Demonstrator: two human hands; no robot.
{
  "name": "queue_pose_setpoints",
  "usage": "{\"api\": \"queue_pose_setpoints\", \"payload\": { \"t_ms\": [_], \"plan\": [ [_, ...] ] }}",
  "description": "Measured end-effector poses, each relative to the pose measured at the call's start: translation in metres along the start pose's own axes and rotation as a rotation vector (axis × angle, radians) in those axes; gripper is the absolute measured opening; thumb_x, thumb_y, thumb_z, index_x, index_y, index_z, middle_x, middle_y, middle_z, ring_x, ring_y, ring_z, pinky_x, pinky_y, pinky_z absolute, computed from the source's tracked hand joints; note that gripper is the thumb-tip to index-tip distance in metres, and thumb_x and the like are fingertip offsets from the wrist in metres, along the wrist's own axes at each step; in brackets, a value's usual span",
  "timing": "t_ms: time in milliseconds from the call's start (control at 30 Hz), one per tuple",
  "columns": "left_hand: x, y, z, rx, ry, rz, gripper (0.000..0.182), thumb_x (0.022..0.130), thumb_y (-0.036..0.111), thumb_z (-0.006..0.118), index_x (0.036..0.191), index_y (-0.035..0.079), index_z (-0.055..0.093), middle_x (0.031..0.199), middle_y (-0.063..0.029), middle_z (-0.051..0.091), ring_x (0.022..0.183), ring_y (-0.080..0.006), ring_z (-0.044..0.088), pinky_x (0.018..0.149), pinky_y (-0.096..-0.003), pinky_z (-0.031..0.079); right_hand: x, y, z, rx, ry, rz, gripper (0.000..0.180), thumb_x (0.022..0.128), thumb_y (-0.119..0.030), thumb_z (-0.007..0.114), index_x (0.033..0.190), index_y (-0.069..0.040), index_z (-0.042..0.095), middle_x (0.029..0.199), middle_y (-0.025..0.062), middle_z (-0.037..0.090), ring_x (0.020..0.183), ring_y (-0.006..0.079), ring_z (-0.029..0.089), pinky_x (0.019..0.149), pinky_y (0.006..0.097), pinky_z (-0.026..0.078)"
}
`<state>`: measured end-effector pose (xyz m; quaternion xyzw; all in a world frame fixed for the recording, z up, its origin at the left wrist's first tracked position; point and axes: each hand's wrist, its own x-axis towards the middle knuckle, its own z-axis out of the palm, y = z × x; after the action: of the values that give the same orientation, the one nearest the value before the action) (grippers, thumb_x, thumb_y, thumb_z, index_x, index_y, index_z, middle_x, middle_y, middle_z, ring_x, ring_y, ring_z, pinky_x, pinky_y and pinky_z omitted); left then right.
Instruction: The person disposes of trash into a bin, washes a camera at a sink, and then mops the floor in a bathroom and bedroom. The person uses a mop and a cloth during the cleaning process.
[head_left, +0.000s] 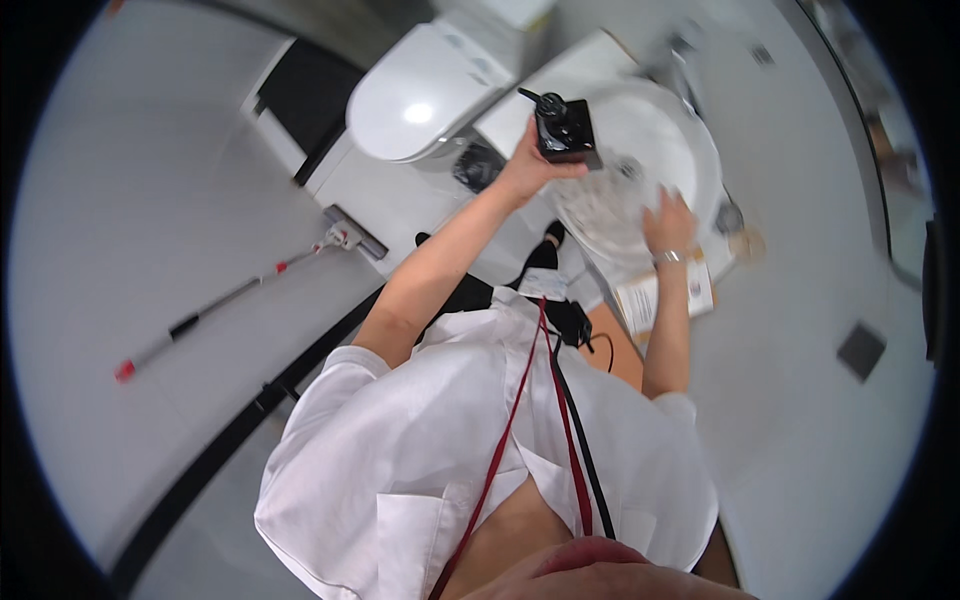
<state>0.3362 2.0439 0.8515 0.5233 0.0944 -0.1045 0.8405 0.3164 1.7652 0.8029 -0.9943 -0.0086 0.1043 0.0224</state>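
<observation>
My left hand (538, 166) grips a dark square pump bottle (566, 133) with a black pump top, held over the left rim of the white washbasin (697, 135). My right hand (670, 221) is over the near right part of the basin, blurred, its fingers apart and nothing seen in it. A band circles the right wrist. Below the bottle, the basin holds something pale and blurred, perhaps water, near the drain (628, 168). The chrome faucet (684, 79) stands at the basin's far edge.
A white toilet (420, 94) is left of the basin, with a black bag (478, 166) beneath. A floor squeegee or mop (352, 231) lies further left. Printed cards or boxes (640, 304) and a small glass (729, 218) are beside the basin.
</observation>
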Motion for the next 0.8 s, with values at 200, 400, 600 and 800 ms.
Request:
{"api": "queue_pose_setpoints", "payload": {
  "t_ms": [200,400,600,800],
  "plan": [
    [-0.078,0.072,-0.205,-0.088,0.270,0.176,0.073,0.065,-0.009,0.077,0.126,0.009,0.041,0.111,-0.0039,0.057,0.103,-0.0173,0.057,0.088,-0.0336,0.050,-0.010,-0.049,0.003,-0.073,0.131,0.167,0.063,0.081,-0.031,0.064,0.136,-0.007,0.043,0.139,0.0266,0.038,0.127,0.0379,0.039,0.103,0.0483,0.033],
    [-0.205,0.159,-0.473,0.229,0.649,0.185,0.077,0.059,-0.005,0.082,0.123,0.010,0.041,0.111,-0.0050,0.056,0.103,-0.0198,0.058,0.089,-0.0352,0.050,-0.037,-0.207,0.019,0.081,0.290,-0.087,0.057,0.080,-0.020,0.064,0.130,-0.001,0.047,0.138,0.0277,0.038,0.127,0.0409,0.038,0.106,0.0446,0.031],
    [-0.225,0.254,-0.626,0.237,0.896,0.343,0.081,0.058,-0.003,0.084,0.123,0.009,0.037,0.121,-0.0076,0.046,0.109,-0.0225,0.054,0.091,-0.0349,0.048,0.012,-0.457,0.016,0.653,0.012,-0.157,0.047,0.081,-0.017,0.066,0.124,-0.003,0.054,0.115,0.0190,0.058,0.097,0.0284,0.060,0.083,0.0381,0.050],
    [-0.124,0.330,-0.706,0.315,1.057,0.572,0.072,0.060,-0.002,0.083,0.117,0.006,0.039,0.108,-0.0050,0.052,0.098,-0.0171,0.056,0.085,-0.0305,0.048,0.090,-0.783,-0.047,1.269,-0.263,-0.591,0.033,0.088,-0.012,0.061,0.121,-0.007,0.058,0.094,0.0051,0.067,0.079,0.0105,0.062,0.072,0.0251,0.051]
  ]
}}
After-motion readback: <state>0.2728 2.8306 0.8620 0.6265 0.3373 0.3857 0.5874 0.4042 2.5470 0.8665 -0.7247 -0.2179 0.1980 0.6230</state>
